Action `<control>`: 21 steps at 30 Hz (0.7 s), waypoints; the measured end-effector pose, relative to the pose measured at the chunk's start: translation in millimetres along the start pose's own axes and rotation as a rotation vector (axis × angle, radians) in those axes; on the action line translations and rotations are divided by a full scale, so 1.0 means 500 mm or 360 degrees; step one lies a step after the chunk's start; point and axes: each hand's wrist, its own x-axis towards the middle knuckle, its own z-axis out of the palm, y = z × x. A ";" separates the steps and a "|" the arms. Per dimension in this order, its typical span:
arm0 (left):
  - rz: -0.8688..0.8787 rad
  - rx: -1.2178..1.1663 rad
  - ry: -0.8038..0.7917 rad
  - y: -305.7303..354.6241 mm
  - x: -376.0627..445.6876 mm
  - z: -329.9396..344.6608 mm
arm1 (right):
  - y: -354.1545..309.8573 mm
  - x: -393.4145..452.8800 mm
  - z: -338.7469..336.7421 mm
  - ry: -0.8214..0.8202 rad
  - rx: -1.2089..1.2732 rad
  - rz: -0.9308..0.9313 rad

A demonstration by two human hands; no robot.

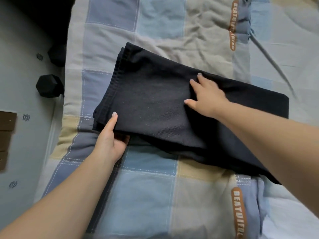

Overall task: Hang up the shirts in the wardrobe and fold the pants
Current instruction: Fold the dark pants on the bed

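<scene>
Dark navy pants lie folded across the checked quilt, hems stacked at the left, the rest running to the lower right. My left hand grips the near left edge of the folded legs, thumb on top and fingers tucked under the cloth. Flat on the pants near their middle rests my right hand, fingers straight and spread. No shirts are in view.
The bed's quilt has blue, beige and grey squares with orange lettered labels. A grey-blue garment with a cord lies at the top right. On the grey floor at the left are black dumbbells and a brown board.
</scene>
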 end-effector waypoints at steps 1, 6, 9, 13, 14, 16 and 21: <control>0.0018 -0.0014 -0.0014 0.000 -0.003 0.006 | -0.019 -0.009 0.010 0.0008 0.0052 -0.0029; 0.0266 0.0019 -0.0221 0.013 -0.048 0.056 | -0.105 -0.062 0.043 0.0120 0.1052 -0.0105; 0.0468 0.0172 -0.0333 0.009 -0.099 0.100 | -0.138 -0.075 0.023 -0.0124 0.1890 0.0075; 0.0928 0.0741 -0.0493 -0.017 -0.181 0.172 | -0.129 -0.069 -0.052 -0.0303 0.2638 0.0253; 0.1039 0.0912 -0.0535 -0.029 -0.201 0.192 | -0.117 -0.068 -0.074 -0.0307 0.2788 0.0270; 0.1190 0.1091 -0.0760 -0.065 -0.235 0.231 | -0.077 -0.081 -0.114 -0.0231 0.3068 0.0195; 0.1457 0.1750 -0.1190 -0.189 -0.281 0.278 | 0.097 -0.146 -0.121 0.0189 0.3154 0.0365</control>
